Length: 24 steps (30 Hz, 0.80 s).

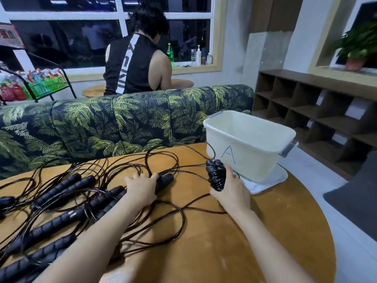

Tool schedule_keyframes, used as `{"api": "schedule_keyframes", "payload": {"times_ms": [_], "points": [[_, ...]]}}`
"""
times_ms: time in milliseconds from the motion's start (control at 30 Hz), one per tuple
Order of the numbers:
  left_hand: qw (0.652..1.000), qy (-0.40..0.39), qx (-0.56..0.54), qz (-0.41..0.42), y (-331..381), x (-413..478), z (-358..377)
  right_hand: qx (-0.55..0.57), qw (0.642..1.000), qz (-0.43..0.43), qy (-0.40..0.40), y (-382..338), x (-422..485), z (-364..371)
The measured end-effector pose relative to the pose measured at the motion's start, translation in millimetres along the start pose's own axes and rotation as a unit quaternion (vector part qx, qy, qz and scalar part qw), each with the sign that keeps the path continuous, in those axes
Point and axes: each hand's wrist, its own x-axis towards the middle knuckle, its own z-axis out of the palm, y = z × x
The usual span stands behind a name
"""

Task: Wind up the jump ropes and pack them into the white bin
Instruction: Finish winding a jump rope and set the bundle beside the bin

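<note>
Several jump ropes (pixel 67 215) with black ribbed handles and thin dark cords lie tangled over the left half of the round wooden table (pixel 255 237). My right hand (pixel 230 188) grips a wound-up rope bundle (pixel 215 174), handles upright with cord wrapped round them, just in front of the white bin (pixel 251 144). The bin is marked with a blue "A" and looks empty. A loose cord trails from the bundle toward the pile. My left hand (pixel 140 187) rests on a black handle (pixel 164 180) at the middle of the table, fingers spread over it.
The bin stands on a white cloth (pixel 265 183) at the table's right edge. A leaf-patterned sofa (pixel 114 123) runs behind the table, and a person sits beyond it with their back turned. Wooden cubby shelves (pixel 318 113) stand at the right.
</note>
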Motion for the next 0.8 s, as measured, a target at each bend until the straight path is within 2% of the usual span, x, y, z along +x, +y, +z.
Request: {"api": "schedule_keyframes", "payload": {"times_ms": [100,167,233,333,400,467,600,700,800], "points": [[1.0,0.001,0.007,0.012,20,1,-8,0.008,1.0,0.008,0.007,5,-3,-2],[0.996,0.04,-0.018,0.075,45,12,-15,0.012,1.0,0.013,0.014,8,-2,-3],[0.982,0.065,-0.093,0.15,75,28,-21,0.015,1.0,0.012,0.023,11,-2,-4],[0.955,-0.012,-0.158,0.253,112,45,-25,0.009,0.999,0.007,0.036,16,-2,-5],[0.945,-0.093,-0.104,0.298,126,50,-20,0.001,0.999,0.009,0.043,23,-2,-6],[0.94,-0.108,-0.064,0.316,131,52,-13,-0.004,0.999,0.015,0.046,29,-2,-7],[0.941,0.068,-0.075,0.323,110,56,-6,-0.017,0.999,0.026,0.035,35,-1,-12],[0.959,0.127,-0.045,0.248,83,53,2,-0.018,0.999,0.028,0.032,33,-3,-14],[0.963,0.178,-0.09,0.181,57,49,5,-0.023,0.999,0.031,0.022,28,-5,-14]]}}
